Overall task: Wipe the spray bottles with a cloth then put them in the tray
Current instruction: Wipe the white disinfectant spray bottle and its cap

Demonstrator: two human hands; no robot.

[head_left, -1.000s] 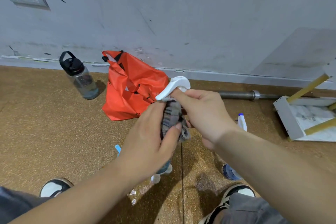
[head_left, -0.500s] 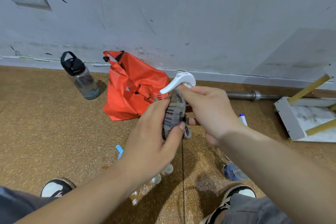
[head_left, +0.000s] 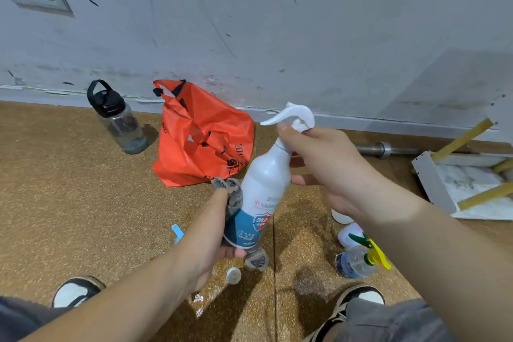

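- The left hand is curled round the lower body of the spray bottle. It presses the grey cloth against the bottle's side, and cloth ends show above and below the hand.
- The right hand pinches the bottle's neck just under the white trigger head, thumb on top. Its lower fingers are loosely extended and hold nothing.
- The bottle is held off the floor between both hands and tilted, with the trigger toward the wall.
- Change noted: a second ago the cloth was bunched at the neck, with the hands nearly touching. The cloth hand has since travelled down to the labelled base, exposing the white shoulder.
- Our judgement: the wipe of this bottle has run top to bottom and is near done. Transfer to the tray looks due next.
- The tray lies on the floor well to the right. In the part in view we see a marbled floor and yellow bars, and no bottle.
- Near the right foot stand a clear bottle with a yellow-green trigger and a white bottle just beside it, both outside the tray.
- The drinking bottle has its black lid on. The orange bag is crumpled. We cannot tell the contents of either.
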